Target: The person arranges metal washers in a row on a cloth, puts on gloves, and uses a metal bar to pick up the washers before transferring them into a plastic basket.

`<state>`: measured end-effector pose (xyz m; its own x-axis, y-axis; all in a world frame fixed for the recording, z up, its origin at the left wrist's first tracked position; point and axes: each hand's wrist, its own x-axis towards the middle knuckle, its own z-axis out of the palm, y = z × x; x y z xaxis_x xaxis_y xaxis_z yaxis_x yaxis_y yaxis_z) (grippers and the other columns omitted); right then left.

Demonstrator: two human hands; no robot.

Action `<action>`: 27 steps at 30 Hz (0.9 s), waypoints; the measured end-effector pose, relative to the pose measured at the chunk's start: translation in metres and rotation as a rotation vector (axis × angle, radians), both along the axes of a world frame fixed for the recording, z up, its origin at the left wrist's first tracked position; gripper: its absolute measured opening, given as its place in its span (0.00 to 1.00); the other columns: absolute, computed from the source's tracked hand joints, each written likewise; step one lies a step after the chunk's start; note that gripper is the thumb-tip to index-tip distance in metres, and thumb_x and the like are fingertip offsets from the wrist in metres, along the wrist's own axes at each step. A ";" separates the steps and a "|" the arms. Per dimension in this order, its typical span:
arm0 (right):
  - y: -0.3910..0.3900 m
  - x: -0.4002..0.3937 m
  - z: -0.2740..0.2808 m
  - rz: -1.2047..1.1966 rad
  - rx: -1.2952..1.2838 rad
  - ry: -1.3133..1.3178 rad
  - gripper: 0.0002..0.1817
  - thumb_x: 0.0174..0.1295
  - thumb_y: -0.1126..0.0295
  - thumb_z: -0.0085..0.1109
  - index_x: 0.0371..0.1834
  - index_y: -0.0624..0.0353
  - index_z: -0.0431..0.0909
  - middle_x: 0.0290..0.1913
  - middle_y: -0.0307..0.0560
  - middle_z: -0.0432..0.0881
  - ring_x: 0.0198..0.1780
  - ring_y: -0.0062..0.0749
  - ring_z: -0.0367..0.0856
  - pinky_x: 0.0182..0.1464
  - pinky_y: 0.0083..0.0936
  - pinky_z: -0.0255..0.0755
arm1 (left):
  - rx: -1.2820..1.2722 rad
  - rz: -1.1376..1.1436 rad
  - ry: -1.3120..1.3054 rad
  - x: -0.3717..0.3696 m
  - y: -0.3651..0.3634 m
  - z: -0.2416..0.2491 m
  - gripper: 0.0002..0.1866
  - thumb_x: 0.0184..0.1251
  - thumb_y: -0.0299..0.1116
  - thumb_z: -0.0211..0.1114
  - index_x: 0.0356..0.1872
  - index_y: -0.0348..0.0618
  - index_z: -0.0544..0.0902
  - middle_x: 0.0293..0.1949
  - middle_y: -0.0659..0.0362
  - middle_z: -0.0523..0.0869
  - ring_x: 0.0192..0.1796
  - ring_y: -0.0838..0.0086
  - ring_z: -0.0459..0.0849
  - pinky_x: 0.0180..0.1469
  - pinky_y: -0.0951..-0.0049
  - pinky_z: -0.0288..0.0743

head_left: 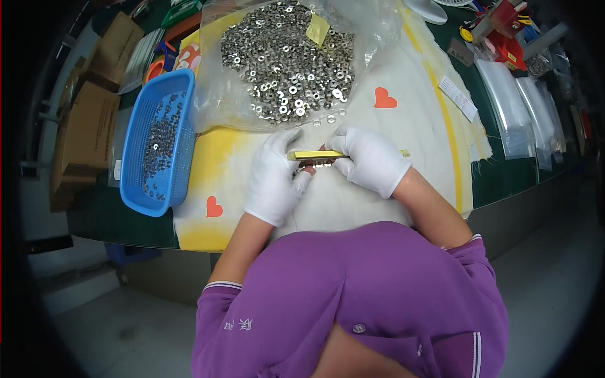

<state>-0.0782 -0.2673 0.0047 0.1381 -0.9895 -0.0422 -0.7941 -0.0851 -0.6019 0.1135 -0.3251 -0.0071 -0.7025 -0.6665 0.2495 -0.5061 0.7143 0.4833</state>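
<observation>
At the far left, brown cardboard boxes (88,126) sit stacked at the table edge, well apart from the hands. Just right of them stands a blue perforated plastic basket (135,189) holding a scatter of small silver metal rings along its floor. Next comes a clear plastic bag (214,94), lying open on the white-and-yellow cloth with red hearts (409,120); it is heaped with shiny metal washers (287,60), a few spilling out at its mouth just above the hands, and a yellow paper slip (317,29) lies on the heap.

Below the bag, the left hand (274,179) in a white glove pinches one end of a thin yellow flat bar (315,154), thumb under, fingers over. The right hand (372,157), also white-gloved, closes over the bar's middle, grasping it. A short row of washers shows under the bar between the hands. The bar lies level over the cloth, its long axis running left to right, its far tip poking out beyond the right hand.

At the far right, clear plastic sleeves (510,107) lie on the green table beside a red tool (504,25).
</observation>
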 end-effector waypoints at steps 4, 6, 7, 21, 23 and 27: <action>0.001 0.001 0.000 0.017 0.047 0.010 0.12 0.53 0.73 0.56 0.41 0.58 0.81 0.39 0.50 0.78 0.40 0.47 0.78 0.45 0.36 0.73 | 0.046 0.052 0.050 -0.002 0.001 -0.001 0.16 0.44 0.28 0.71 0.37 0.34 0.82 0.54 0.46 0.76 0.56 0.53 0.74 0.60 0.60 0.68; 0.000 0.001 -0.002 0.008 0.056 -0.058 0.12 0.53 0.73 0.55 0.41 0.58 0.81 0.39 0.50 0.79 0.40 0.47 0.78 0.46 0.36 0.73 | 0.050 0.060 0.043 0.000 0.002 -0.001 0.16 0.44 0.28 0.71 0.37 0.34 0.82 0.54 0.46 0.76 0.56 0.53 0.74 0.60 0.60 0.68; 0.000 0.000 -0.002 0.007 0.057 -0.060 0.12 0.53 0.73 0.55 0.41 0.58 0.81 0.39 0.50 0.79 0.40 0.47 0.78 0.46 0.36 0.73 | 0.026 0.044 0.031 0.001 0.002 0.000 0.17 0.44 0.28 0.71 0.38 0.33 0.81 0.54 0.46 0.76 0.56 0.52 0.74 0.60 0.60 0.68; 0.001 -0.007 0.002 -0.057 0.029 -0.052 0.12 0.53 0.76 0.54 0.41 0.59 0.80 0.38 0.52 0.79 0.40 0.50 0.78 0.46 0.34 0.72 | 0.009 0.106 -0.015 0.018 0.003 0.004 0.12 0.44 0.25 0.69 0.33 0.36 0.79 0.56 0.45 0.75 0.57 0.51 0.73 0.59 0.60 0.68; 0.000 -0.007 0.003 -0.077 0.055 -0.068 0.12 0.53 0.76 0.54 0.41 0.59 0.80 0.38 0.53 0.79 0.40 0.50 0.78 0.46 0.35 0.72 | 0.036 0.074 -0.023 0.014 0.003 0.010 0.11 0.45 0.25 0.68 0.31 0.37 0.79 0.56 0.45 0.75 0.58 0.51 0.73 0.60 0.60 0.67; 0.001 -0.009 0.004 -0.088 0.054 -0.074 0.11 0.53 0.75 0.54 0.41 0.59 0.80 0.38 0.53 0.79 0.40 0.50 0.78 0.45 0.35 0.72 | -0.035 0.027 0.001 0.009 -0.001 0.004 0.10 0.47 0.28 0.69 0.31 0.37 0.81 0.53 0.44 0.77 0.56 0.50 0.74 0.58 0.57 0.69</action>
<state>-0.0876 -0.2666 0.0084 0.0553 -0.9945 -0.0890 -0.7503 0.0174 -0.6609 0.1222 -0.3256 -0.0030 -0.6839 -0.6764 0.2736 -0.5253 0.7167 0.4587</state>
